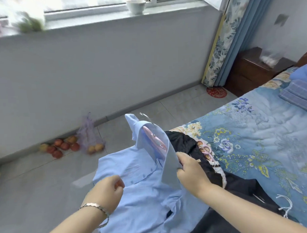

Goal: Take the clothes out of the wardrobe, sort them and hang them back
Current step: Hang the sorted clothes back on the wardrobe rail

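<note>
A light blue button shirt hangs in front of me on a pink hanger whose metal hook sticks out above the collar. My left hand grips the shirt's left shoulder fabric. My right hand pinches the right side of the collar near the hanger's end. Dark clothes lie heaped on the bed corner just behind my right hand, with another pink hanger among them.
The bed with a blue floral cover fills the right side, folded blue bedding at its far end. Apples and a mesh fruit bag lie on the tiled floor by the wall. A dark nightstand stands beside the curtain.
</note>
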The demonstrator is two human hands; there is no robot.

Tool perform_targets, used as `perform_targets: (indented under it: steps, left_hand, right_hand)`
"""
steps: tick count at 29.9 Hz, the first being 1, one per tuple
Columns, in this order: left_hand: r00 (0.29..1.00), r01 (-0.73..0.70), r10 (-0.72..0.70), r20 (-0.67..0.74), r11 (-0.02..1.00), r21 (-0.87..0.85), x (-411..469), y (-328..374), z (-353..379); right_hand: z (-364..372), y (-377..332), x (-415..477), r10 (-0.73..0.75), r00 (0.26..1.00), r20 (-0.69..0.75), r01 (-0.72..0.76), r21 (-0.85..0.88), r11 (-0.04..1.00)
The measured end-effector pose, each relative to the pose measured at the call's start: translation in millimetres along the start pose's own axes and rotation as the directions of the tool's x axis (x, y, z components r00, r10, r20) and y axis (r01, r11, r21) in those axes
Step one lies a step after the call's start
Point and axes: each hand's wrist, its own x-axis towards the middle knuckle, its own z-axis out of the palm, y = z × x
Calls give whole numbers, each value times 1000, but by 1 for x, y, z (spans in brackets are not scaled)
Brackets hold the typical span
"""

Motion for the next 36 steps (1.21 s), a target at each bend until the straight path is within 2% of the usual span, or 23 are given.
perform_targets:
  steps: [5, 9, 12, 17, 21, 25, 31, 36]
  left_hand:
    - [991, 24, -28, -132, 999, -31, -116, -59, -73]
    - [960, 33, -37, -277, 999, -21, -212, -108, -123]
    - [933, 81, -97, -348, 995, -59, -298, -149, -148]
    - [881, 228, -260, -396, 965, -126, -418, -211, -161]
    - [786, 377, -448, -427, 894, -243, -513, -253, -150]
    - [647, 446, -594, -478, 803, -395, -612, -276, -120]
    - [389, 554, -806, -446, 592, -585, -774, -276, -42]
    - [193, 575, -904, -382, 420, -703, -910, -272, 15]
  right_hand:
    - [7, -123, -77, -196, 979, 50, 200, -102, 974]
    - [21, -215, -146, -286, 955, 83, 292, -61, 955]
    - [35, -280, -214, -337, 930, 148, 343, -20, 939]
    - [56, -356, -302, -432, 843, 321, 473, -61, 879]
    - [71, -404, -372, -503, 699, 508, 639, -129, 758]
    - [88, -435, -446, -554, 541, 633, 775, -120, 621]
    - [109, -451, -589, -554, 218, 803, 893, 64, 445]
    - [132, -458, -712, -516, -18, 856, 923, 213, 321]
